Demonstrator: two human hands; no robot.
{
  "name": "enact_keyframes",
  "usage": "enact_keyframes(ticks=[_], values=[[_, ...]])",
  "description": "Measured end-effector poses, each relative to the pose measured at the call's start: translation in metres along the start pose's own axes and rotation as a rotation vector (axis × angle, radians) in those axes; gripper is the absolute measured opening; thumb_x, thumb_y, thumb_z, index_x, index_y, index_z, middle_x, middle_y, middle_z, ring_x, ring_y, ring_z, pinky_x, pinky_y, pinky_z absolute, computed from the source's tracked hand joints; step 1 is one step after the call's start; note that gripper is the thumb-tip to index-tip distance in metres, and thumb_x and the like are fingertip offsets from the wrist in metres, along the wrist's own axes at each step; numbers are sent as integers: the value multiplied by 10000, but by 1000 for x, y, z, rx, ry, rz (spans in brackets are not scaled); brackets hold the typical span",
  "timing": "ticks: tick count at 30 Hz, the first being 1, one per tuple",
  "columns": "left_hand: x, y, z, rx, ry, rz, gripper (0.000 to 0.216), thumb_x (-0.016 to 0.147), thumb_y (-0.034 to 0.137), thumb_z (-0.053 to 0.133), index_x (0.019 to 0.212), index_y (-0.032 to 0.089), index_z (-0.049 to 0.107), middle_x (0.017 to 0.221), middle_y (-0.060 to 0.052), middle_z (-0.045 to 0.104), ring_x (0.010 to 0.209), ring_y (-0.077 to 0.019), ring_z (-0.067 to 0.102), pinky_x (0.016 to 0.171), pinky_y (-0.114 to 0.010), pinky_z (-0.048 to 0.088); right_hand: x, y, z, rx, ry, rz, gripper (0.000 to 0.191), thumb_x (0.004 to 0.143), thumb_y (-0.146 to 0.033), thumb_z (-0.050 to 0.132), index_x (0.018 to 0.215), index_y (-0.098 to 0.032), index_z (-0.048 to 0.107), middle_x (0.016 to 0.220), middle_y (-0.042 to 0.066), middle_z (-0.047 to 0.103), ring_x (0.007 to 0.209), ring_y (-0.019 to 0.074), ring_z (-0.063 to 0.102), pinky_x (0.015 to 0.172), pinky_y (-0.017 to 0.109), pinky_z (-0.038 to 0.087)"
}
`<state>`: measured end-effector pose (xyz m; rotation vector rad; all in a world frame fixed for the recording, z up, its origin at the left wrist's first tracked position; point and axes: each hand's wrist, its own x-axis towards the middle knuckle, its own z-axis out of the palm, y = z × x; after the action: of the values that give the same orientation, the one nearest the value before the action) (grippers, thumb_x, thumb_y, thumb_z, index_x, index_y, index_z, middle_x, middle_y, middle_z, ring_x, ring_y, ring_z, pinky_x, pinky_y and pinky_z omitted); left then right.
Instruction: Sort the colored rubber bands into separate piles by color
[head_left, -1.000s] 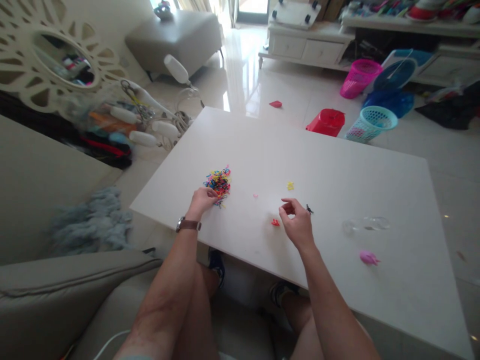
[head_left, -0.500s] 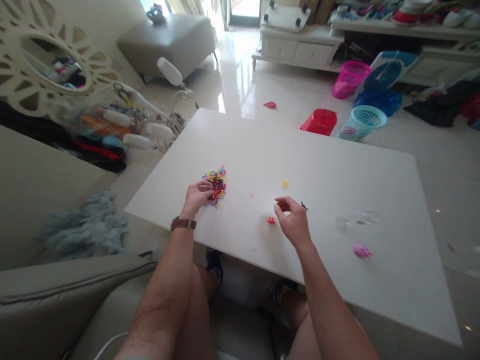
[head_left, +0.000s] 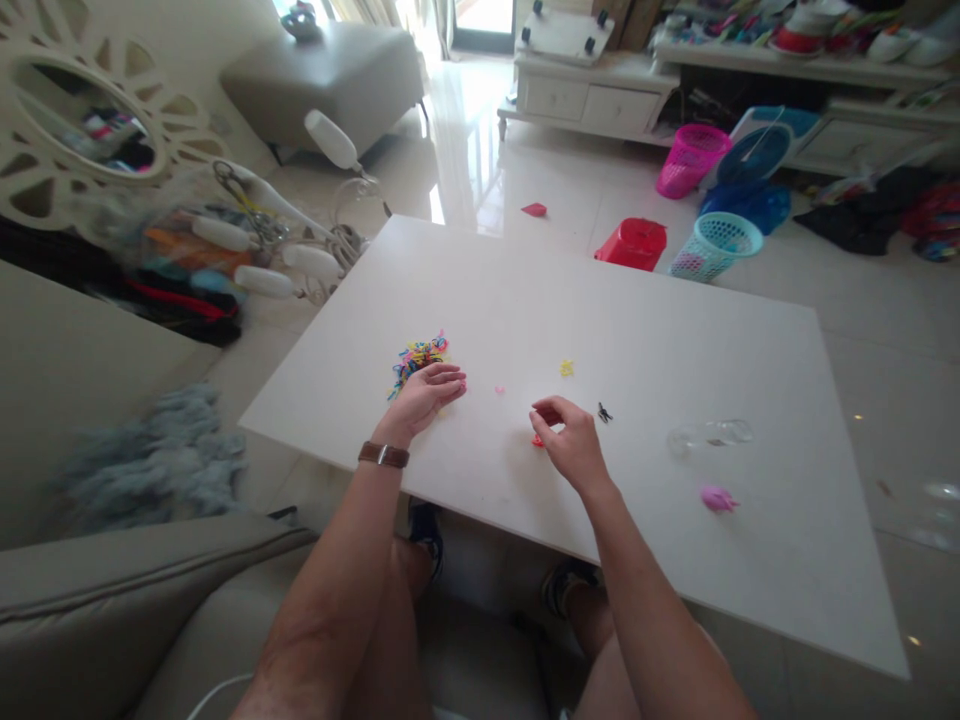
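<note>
Left hand (head_left: 430,397) is at the near-right side of the pile of coloured loops (head_left: 417,357), fingers nearly straight, a pink bit (head_left: 463,384) at the fingertips; can't tell if it's pinched or just sitting behind them. Brown strap (head_left: 383,454) on that wrist. Pile is on the table (head_left: 480,290), toward the left edge, partly covered by the hand. Right hand (head_left: 561,428) is above the table, released: thumb and index curved into a C, gap between the tips. Red bunch (head_left: 537,441) lies right by its thumb, mostly hidden. Small pink loop (head_left: 499,390) sits between the two hands. Yellow bunch (head_left: 567,368) is past the right hand on the far-edge side; black bunch (head_left: 604,412) just off its knuckles on the right-edge side. Farther toward the right edge: clear container (head_left: 709,437) on its side, then a purple-pink item (head_left: 718,498) closer to the near edge, too blurred to ID. On the floor past the far edge: red bin (head_left: 634,245), light blue basket (head_left: 716,245), and farther back a pink basket (head_left: 694,160). Grey fluffy heap (head_left: 154,455) is on the floor off the near-left corner.
</note>
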<state>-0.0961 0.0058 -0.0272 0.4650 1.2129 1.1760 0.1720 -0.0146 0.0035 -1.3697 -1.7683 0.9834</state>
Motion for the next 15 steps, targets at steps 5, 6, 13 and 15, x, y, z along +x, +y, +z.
enact_keyframes(ticks=[5,6,13,15], values=[[-10,-22,45,-127,-190,-69,321,649,81,881,912,135,705,954,-65,744,907,-137,701,937,-293,551,-1,-3,12,123,-68,9,204,862,-301,700,1047,-215,705,979,57,770,835,190,734,815,338,600],[-11,-27,51,-144,-216,-92,318,654,80,880,915,136,707,957,-64,745,910,-138,702,927,-288,553,-1,-3,14,139,-75,-3,205,868,-291,695,1059,-220,708,998,55,773,852,189,736,825,336,600],[-10,-42,68,-202,-244,-133,313,643,95,897,891,128,708,923,-64,744,901,-136,705,915,-280,554,7,-2,13,93,40,-31,138,900,-243,628,891,-221,763,863,35,781,773,189,724,783,322,583],[-8,-41,68,-191,-232,-120,323,635,113,906,890,128,708,902,-65,745,904,-144,706,933,-304,553,9,-1,11,87,76,-6,137,891,-250,634,871,-213,764,841,39,778,759,193,722,772,322,580]])
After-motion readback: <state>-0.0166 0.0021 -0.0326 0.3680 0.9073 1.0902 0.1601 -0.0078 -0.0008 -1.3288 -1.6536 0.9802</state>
